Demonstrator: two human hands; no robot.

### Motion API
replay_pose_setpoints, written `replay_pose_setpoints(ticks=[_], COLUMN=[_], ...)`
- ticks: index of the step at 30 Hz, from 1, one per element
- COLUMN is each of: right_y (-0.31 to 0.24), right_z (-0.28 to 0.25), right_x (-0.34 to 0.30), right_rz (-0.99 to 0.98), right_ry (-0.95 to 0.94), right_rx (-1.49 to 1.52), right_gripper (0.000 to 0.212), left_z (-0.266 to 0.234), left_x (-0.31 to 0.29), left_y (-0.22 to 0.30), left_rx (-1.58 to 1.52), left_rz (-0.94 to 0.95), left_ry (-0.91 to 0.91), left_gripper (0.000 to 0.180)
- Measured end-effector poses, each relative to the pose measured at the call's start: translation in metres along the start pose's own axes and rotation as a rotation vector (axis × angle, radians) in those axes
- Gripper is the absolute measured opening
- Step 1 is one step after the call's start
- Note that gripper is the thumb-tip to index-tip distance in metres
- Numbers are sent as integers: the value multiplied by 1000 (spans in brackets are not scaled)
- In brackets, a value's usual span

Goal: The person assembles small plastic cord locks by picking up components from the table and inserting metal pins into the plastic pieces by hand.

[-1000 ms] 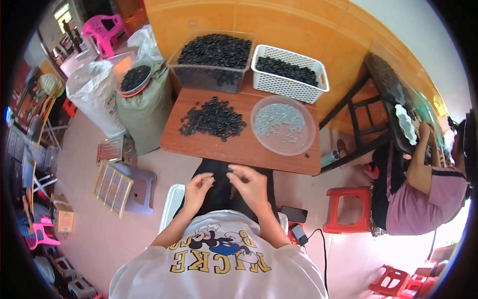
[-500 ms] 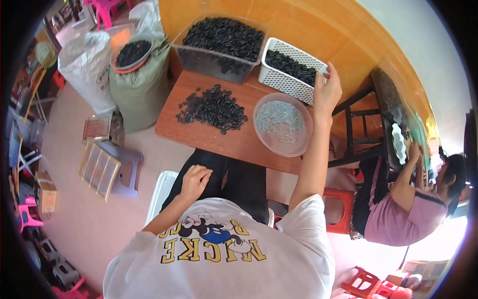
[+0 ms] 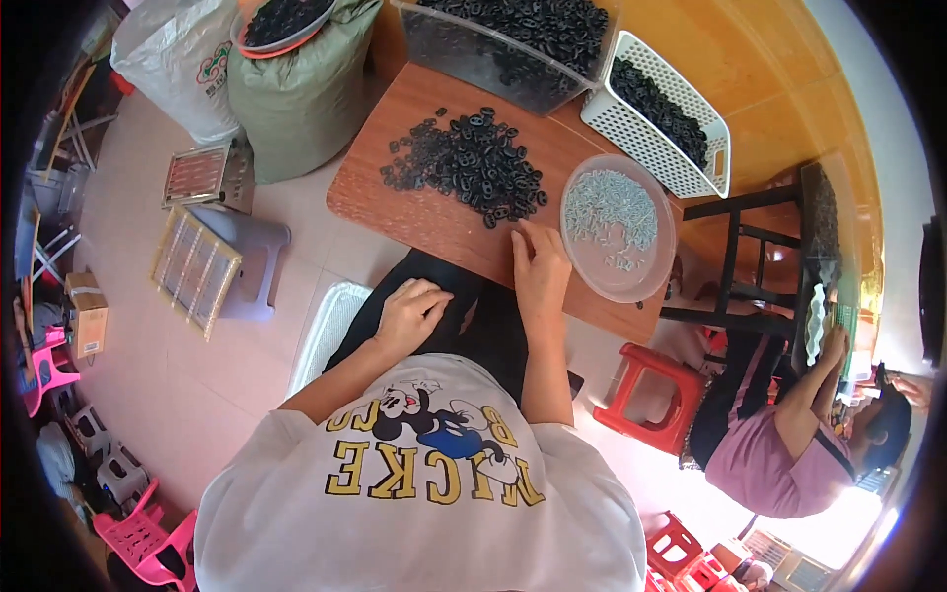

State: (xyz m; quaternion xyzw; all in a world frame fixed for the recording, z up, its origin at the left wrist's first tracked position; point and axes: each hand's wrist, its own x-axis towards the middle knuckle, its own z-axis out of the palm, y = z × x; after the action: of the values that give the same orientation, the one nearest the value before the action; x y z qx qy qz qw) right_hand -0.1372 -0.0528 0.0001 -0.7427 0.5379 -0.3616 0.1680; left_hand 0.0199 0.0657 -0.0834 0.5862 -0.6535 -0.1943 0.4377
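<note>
My left hand (image 3: 411,314) rests on my thigh with its fingers curled in; whatever they may hold is hidden. At the table's near edge is my right hand (image 3: 542,264), fingers bent and slightly apart, with nothing visible in them. Its fingertips are beside a loose pile of small black oval pieces with holes (image 3: 483,163). Just right of that hand stands a round, clear plastic bowl (image 3: 631,284) of small silvery, pin-like pieces (image 3: 610,209).
Behind the pile are a clear tub (image 3: 473,57) and a white perforated basket (image 3: 631,133), both holding black pieces. Stuffed sacks (image 3: 301,113) stand at left. A red stool (image 3: 646,390), dark frame (image 3: 735,257) and seated co-worker (image 3: 779,449) are at right.
My right hand has left the white basket's rim and come back to the table's near edge beside the black pile. My left hand stays on my thigh. The view has shifted.
</note>
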Motion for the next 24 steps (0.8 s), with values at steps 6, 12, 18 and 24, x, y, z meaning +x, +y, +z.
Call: replay_pose_setpoints(ticks=[6,12,18,24], right_y=[3,13,12,9], right_z=[20,22,24,18], right_x=[-7,-2,-5,-11], right_rz=[-48,-75,-115,-90], right_ry=[-11,127,26,-32], right_rx=[-10,-42,-271,-105], right_gripper=[12,18,25,24], left_z=[-1,0,0,-1], left_x=[1,1,2,0], left_y=[2,0,2,1], left_rx=[-11,-5,-12,-12], left_rz=[-8,-13,-5,-15], left_ry=[-13,-17,-16,-13], left_gripper=[11,12,12,11])
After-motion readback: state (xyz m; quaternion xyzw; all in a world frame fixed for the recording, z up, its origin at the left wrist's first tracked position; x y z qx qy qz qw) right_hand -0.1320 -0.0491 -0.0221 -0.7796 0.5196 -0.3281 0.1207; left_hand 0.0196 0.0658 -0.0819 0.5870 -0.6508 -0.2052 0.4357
